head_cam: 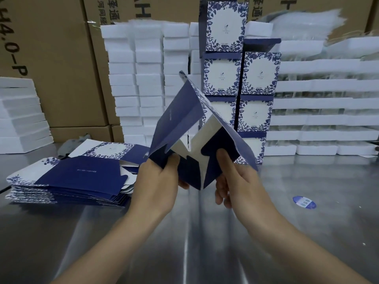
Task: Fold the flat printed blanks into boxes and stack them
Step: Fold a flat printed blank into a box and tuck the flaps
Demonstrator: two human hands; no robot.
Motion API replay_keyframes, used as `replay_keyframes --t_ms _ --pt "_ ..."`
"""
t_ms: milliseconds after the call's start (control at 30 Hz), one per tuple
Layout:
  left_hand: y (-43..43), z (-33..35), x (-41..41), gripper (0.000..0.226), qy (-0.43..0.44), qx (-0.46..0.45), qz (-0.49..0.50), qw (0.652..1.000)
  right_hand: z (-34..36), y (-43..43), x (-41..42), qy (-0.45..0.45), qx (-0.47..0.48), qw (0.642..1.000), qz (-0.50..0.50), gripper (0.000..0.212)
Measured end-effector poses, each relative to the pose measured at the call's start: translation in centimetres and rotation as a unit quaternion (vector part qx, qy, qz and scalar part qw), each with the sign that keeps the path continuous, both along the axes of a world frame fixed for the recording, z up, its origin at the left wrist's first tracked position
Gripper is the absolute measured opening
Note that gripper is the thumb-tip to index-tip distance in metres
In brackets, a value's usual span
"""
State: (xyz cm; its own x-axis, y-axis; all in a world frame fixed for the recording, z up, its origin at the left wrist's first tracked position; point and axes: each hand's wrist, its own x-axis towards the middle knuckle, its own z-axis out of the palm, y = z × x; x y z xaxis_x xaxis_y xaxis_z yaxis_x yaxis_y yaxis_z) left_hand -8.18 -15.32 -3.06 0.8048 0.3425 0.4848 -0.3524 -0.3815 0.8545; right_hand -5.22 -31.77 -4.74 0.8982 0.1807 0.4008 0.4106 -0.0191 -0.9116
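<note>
Up close, left hand (158,179) and right hand (235,181) each grip the half-opened blank (180,124).

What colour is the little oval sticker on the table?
The oval sticker is blue with white marks, seen in the head view.

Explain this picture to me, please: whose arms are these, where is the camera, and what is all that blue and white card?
There is no machine here: these are a person's two bare hands, filmed by a wide camera worn on the head, looking forward and down. The left hand and right hand both hold one printed blank, half opened, thumbs on its lower flaps. On the shiny metal table, to the left, lies a pile of flat blanks. Behind stand finished boxes stacked in columns, with white foam blocks and brown cartons further back. A small blue sticker lies to the right.
</note>
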Motion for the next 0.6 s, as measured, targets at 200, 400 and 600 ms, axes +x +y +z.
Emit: replay_keyframes --t_ms 200,400,600 --pt "-0.1 0.3 -0.3 0.048 -0.016 0.013 -0.013 1.0 -0.1 -0.5 0.4 0.038 0.002 0.999 -0.038 0.049" --pt "-1.0 0.5 -0.9 0.062 0.093 0.019 -0.07 0.993 -0.4 -0.1 0.6 0.005 0.015 0.998 -0.053 0.067" --pt "-2.8 -0.5 -1.0 0.048 0.169 -0.098 -0.201 0.96 -0.2 0.5 0.1 0.076 0.042 0.995 -0.043 0.071"
